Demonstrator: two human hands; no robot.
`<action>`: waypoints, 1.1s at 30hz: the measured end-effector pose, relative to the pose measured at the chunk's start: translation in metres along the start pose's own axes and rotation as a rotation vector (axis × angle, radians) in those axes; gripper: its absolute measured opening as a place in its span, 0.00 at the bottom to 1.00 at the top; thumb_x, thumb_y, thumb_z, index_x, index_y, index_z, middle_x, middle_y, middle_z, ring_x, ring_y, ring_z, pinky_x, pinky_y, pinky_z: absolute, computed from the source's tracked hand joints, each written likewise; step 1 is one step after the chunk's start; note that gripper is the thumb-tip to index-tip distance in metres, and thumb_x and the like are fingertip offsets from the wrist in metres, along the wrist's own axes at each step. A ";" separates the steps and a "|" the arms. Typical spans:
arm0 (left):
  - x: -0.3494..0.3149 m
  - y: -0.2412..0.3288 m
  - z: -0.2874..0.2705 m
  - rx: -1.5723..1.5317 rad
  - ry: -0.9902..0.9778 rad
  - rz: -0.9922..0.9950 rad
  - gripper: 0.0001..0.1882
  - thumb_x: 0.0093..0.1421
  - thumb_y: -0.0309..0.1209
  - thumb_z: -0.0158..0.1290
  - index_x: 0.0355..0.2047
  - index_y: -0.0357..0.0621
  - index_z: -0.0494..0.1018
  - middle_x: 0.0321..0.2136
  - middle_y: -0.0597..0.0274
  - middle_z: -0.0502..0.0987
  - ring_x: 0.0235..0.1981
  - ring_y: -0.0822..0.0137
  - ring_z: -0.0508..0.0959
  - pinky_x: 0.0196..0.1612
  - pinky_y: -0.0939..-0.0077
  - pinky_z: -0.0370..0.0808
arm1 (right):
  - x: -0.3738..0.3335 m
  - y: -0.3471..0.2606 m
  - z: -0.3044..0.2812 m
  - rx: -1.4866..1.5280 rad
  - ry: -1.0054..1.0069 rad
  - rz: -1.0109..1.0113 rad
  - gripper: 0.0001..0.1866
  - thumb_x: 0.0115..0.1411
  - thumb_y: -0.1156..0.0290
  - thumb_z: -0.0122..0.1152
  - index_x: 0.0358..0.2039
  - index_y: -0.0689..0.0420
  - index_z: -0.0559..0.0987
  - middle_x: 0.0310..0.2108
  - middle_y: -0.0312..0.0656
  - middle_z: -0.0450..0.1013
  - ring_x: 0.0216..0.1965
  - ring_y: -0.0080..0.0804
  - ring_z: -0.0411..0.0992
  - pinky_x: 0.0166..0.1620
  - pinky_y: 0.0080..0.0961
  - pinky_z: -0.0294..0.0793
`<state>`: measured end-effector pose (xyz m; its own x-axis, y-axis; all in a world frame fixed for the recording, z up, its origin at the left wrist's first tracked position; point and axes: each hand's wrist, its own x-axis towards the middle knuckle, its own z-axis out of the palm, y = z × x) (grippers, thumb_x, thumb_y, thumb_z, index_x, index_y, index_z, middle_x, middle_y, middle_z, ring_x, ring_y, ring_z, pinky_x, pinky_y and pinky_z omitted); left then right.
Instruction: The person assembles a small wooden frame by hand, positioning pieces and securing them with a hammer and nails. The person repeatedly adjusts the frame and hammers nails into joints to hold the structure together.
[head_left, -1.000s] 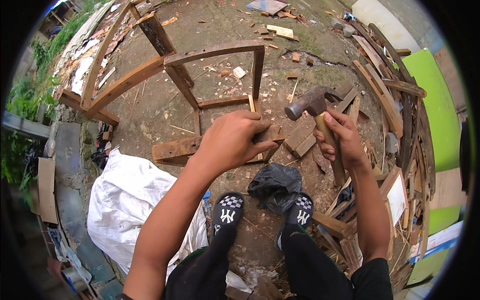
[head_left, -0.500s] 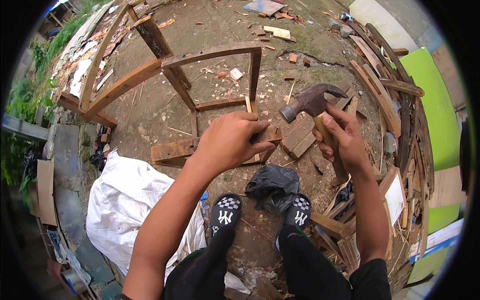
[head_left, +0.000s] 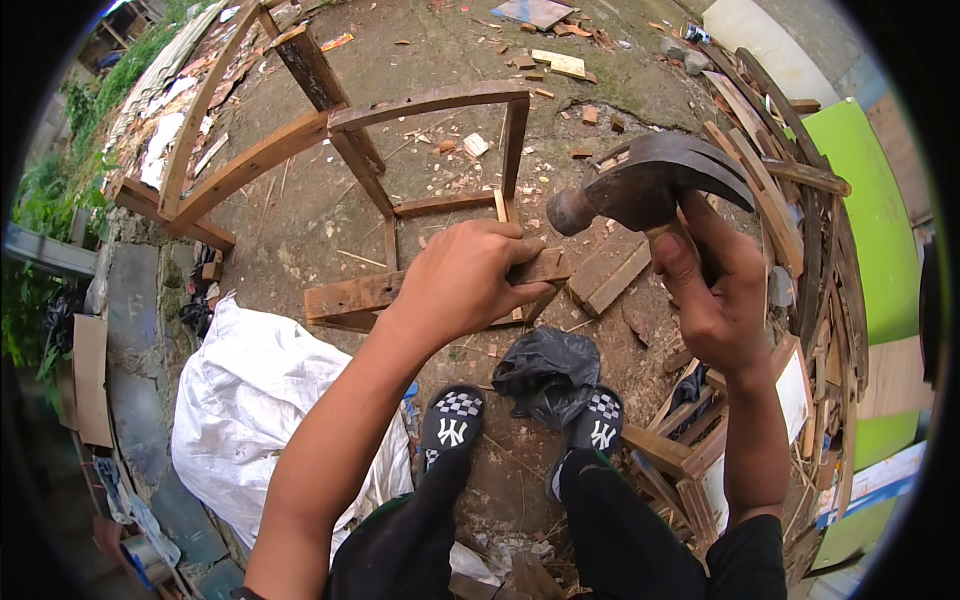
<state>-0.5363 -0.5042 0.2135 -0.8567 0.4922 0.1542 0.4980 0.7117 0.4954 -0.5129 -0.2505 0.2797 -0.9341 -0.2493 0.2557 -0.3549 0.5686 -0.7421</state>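
Observation:
My left hand (head_left: 465, 275) is closed over the near rail of a wooden frame (head_left: 425, 103), close to the rail's right end. Its fingers lie toward the far side and its thumb on the near side; whether they also pinch something small is hidden. In my right hand (head_left: 715, 290) is a claw hammer (head_left: 640, 190), gripped by its wooden handle close under the head. The dark metal head is raised above and to the right of the rail, its round face pointing left and its claw right.
A white cloth or sack (head_left: 270, 400) lies at the left by a low block wall (head_left: 135, 350). Near my feet is a black plastic bag (head_left: 548, 375). Scrap wood (head_left: 780, 230) is piled along the right, beside a green panel (head_left: 865, 220). Wood offcuts (head_left: 558, 63) litter the ground.
The hammer has come up closer to view and its head has tilted, with my right hand shifting right and slightly down. My left hand stays on the rail.

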 end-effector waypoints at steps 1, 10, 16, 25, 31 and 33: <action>0.000 0.000 -0.001 -0.001 0.003 0.009 0.19 0.52 0.40 0.70 0.40 0.43 0.84 0.29 0.54 0.77 0.33 0.50 0.80 0.37 0.55 0.77 | 0.000 -0.001 0.000 -0.031 -0.023 -0.017 0.18 0.64 0.73 0.66 0.52 0.67 0.79 0.36 0.56 0.81 0.36 0.49 0.81 0.43 0.37 0.76; -0.002 -0.004 0.007 -0.022 0.092 0.047 0.18 0.51 0.38 0.71 0.39 0.44 0.84 0.27 0.54 0.75 0.31 0.51 0.79 0.36 0.55 0.76 | 0.010 0.003 0.000 0.079 0.106 -0.119 0.21 0.69 0.73 0.61 0.60 0.66 0.76 0.28 0.43 0.76 0.24 0.22 0.70 0.29 0.22 0.67; 0.000 0.002 -0.002 0.009 -0.004 0.006 0.19 0.51 0.38 0.71 0.41 0.43 0.84 0.27 0.54 0.76 0.31 0.51 0.80 0.35 0.56 0.76 | 0.004 0.025 0.003 -0.212 -0.058 -0.378 0.21 0.68 0.71 0.63 0.58 0.68 0.76 0.31 0.44 0.78 0.24 0.28 0.69 0.30 0.27 0.68; 0.001 -0.002 0.002 0.006 0.029 0.033 0.18 0.52 0.40 0.70 0.39 0.43 0.84 0.28 0.55 0.77 0.32 0.50 0.80 0.37 0.55 0.77 | 0.006 0.008 -0.003 0.045 0.015 -0.061 0.25 0.68 0.72 0.62 0.64 0.68 0.72 0.25 0.40 0.72 0.24 0.22 0.66 0.29 0.24 0.66; -0.001 -0.001 0.002 -0.019 0.047 0.029 0.19 0.51 0.38 0.72 0.41 0.43 0.84 0.27 0.55 0.77 0.31 0.52 0.80 0.35 0.57 0.76 | 0.006 0.020 -0.003 -0.186 -0.049 -0.292 0.21 0.67 0.73 0.62 0.59 0.67 0.76 0.36 0.56 0.81 0.36 0.46 0.82 0.39 0.33 0.77; -0.001 -0.002 0.004 -0.020 0.067 0.047 0.19 0.51 0.38 0.72 0.41 0.43 0.84 0.27 0.54 0.77 0.31 0.52 0.80 0.35 0.57 0.76 | 0.006 0.012 -0.006 0.034 0.047 -0.092 0.22 0.68 0.73 0.61 0.61 0.66 0.75 0.31 0.50 0.79 0.31 0.33 0.78 0.35 0.28 0.74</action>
<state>-0.5360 -0.5044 0.2094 -0.8398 0.4898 0.2343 0.5358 0.6779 0.5034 -0.5232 -0.2405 0.2765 -0.8987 -0.2619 0.3518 -0.4385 0.5178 -0.7346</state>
